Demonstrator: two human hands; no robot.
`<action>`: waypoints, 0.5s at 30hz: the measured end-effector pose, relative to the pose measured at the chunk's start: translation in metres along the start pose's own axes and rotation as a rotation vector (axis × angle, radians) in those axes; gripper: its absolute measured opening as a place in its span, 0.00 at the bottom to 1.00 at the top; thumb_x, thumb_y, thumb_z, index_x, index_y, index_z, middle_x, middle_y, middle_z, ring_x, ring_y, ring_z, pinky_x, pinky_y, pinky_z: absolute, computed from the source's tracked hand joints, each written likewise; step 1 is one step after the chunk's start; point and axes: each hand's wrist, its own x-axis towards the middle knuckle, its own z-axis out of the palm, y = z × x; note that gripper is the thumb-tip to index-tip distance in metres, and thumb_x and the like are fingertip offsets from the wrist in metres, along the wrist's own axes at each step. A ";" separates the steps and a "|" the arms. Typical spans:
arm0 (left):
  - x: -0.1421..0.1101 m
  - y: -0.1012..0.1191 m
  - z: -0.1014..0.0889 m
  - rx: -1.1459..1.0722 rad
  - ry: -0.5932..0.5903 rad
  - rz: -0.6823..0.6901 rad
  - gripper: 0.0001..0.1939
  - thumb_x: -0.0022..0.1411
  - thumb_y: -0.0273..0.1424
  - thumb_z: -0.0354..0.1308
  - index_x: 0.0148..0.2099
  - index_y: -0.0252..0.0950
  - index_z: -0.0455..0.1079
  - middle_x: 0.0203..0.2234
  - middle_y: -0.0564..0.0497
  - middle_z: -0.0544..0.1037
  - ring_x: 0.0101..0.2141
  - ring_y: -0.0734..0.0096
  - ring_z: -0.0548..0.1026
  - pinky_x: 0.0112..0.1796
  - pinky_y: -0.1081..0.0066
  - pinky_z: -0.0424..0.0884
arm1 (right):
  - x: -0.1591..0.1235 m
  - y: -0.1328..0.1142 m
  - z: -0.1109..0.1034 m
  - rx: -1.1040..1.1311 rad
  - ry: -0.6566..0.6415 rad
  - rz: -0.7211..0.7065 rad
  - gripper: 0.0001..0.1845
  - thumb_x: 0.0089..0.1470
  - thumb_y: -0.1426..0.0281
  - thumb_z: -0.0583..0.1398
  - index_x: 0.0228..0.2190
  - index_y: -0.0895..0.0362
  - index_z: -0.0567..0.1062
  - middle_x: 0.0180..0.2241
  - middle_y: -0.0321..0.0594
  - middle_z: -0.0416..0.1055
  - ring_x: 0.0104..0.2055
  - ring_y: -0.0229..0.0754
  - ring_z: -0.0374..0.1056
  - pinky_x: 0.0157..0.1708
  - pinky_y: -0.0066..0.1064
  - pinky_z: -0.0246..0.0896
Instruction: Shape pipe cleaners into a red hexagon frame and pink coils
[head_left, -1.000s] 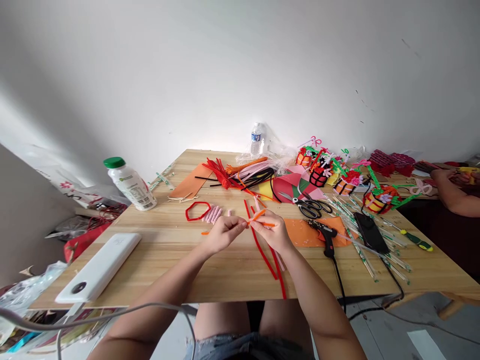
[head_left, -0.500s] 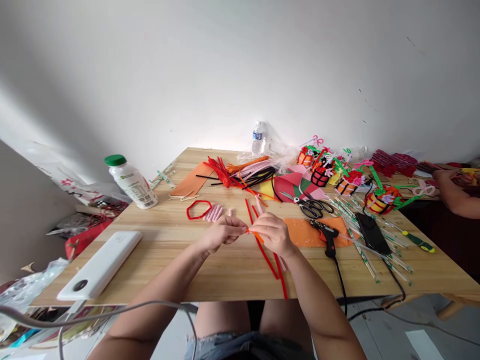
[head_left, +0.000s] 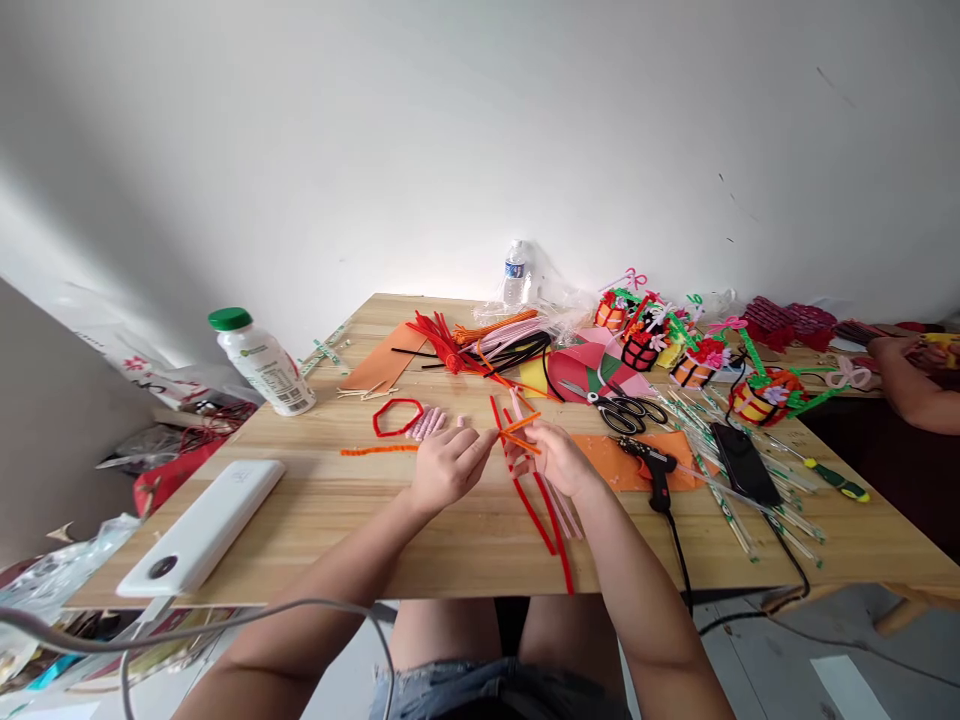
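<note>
My left hand point(head_left: 450, 468) is closed, its thumb and fingers pinching an orange pipe cleaner point(head_left: 517, 436) whose strands fork out to the right. On the other side of my left hand, an orange length point(head_left: 379, 450) sticks out; whether it is the same piece is hidden. At the forked ends, my right hand point(head_left: 562, 458) has its fingertips on the strands, slightly blurred. Red pipe cleaners point(head_left: 536, 515) and pale pink ones point(head_left: 566, 508) lie beneath the hands. A red bent ring point(head_left: 397, 403) and pink coiled pieces point(head_left: 427, 423) rest beyond my left hand.
Scissors point(head_left: 622, 408), a glue gun point(head_left: 654, 470), a phone point(head_left: 745, 466) and wrapped sticks point(head_left: 724, 505) lie on the right. A white power bank point(head_left: 202, 525) and a bottle point(head_left: 262, 365) stand left. Decorated baskets point(head_left: 697, 365) line the back. Another person's arm point(head_left: 911, 385) shows far right.
The orange strands now spread into a fork between my hands. My right hand has drawn slightly right, its fingers opened out more. An orange length now shows left of my left hand.
</note>
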 end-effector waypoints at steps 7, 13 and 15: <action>0.004 0.004 -0.001 -0.189 -0.194 -0.082 0.07 0.62 0.26 0.50 0.38 0.34 0.70 0.20 0.52 0.72 0.21 0.75 0.68 0.23 0.74 0.60 | 0.000 0.007 0.000 -0.384 0.169 -0.247 0.13 0.42 0.62 0.67 0.27 0.58 0.76 0.24 0.37 0.73 0.27 0.38 0.69 0.32 0.31 0.65; 0.002 0.002 0.000 -0.161 -0.202 -0.090 0.09 0.62 0.26 0.49 0.37 0.35 0.71 0.19 0.51 0.72 0.21 0.74 0.68 0.24 0.73 0.60 | 0.001 0.008 -0.005 -0.605 0.127 -0.231 0.16 0.45 0.59 0.65 0.33 0.59 0.77 0.31 0.41 0.76 0.32 0.42 0.71 0.34 0.33 0.67; 0.002 0.002 0.000 -0.152 -0.225 -0.048 0.09 0.61 0.26 0.49 0.36 0.35 0.72 0.17 0.52 0.71 0.20 0.73 0.67 0.24 0.73 0.58 | 0.003 0.009 -0.007 -0.761 0.129 -0.361 0.13 0.47 0.61 0.64 0.29 0.59 0.77 0.27 0.40 0.75 0.30 0.41 0.70 0.32 0.33 0.66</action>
